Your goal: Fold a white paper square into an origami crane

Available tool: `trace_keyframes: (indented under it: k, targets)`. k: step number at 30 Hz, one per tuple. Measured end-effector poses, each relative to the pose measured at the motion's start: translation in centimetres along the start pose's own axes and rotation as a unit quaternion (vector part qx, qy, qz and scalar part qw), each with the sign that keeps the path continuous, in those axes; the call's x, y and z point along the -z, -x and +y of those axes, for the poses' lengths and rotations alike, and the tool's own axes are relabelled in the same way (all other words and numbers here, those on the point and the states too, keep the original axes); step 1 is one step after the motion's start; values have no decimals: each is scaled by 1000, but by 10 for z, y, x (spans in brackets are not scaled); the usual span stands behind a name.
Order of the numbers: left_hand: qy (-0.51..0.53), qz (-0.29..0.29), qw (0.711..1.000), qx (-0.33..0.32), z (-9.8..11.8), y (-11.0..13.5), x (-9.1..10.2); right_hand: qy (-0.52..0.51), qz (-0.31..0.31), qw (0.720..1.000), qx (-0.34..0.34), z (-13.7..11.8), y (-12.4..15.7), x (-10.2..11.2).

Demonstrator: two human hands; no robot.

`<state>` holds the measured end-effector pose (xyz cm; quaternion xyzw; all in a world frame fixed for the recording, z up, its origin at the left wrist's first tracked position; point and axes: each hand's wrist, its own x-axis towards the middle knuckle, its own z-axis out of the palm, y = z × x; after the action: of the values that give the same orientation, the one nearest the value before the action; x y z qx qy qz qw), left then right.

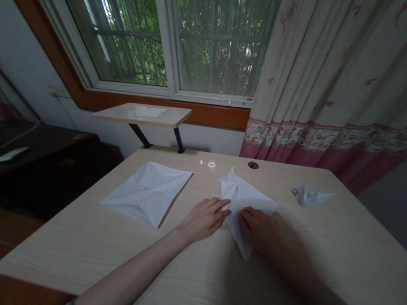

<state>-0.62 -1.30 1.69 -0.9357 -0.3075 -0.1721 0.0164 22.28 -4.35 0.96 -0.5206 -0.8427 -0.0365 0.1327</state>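
A partly folded white paper (pixel 244 198) lies on the light wooden table (pixel 341 254), with a pointed end toward the window and another toward me. My left hand (pixel 206 218) rests at its left edge, fingers stretched flat with the tips on the paper. My right hand (pixel 259 228) lies over the paper's right side, fingers bent and pressing down on it. To the left sits a creased square white sheet (pixel 148 191), unfolded flat. A small folded paper figure (pixel 310 196) is at the right rear of the table.
A round cable hole (pixel 253 165) is at the table's back edge. Behind it a small shelf (pixel 144 114) on black brackets juts from the wall under the barred window. A floral curtain (pixel 342 79) hangs at right. A dark cabinet (pixel 36 154) stands at left.
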Motion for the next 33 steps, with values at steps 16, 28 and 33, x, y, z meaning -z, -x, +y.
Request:
trace_keyframes:
  k: [16,28,33]
  targets:
    - [107,-10,994,-18,-1,0,5,-95,92,991,-12,23,-12,-24]
    - [106,35,994,-11,0,1,1,-53,79,995,-20,20,-13,-25]
    - [107,43,993,-1,-1,2,-1,-61,81,995,-20,21,-12,-28]
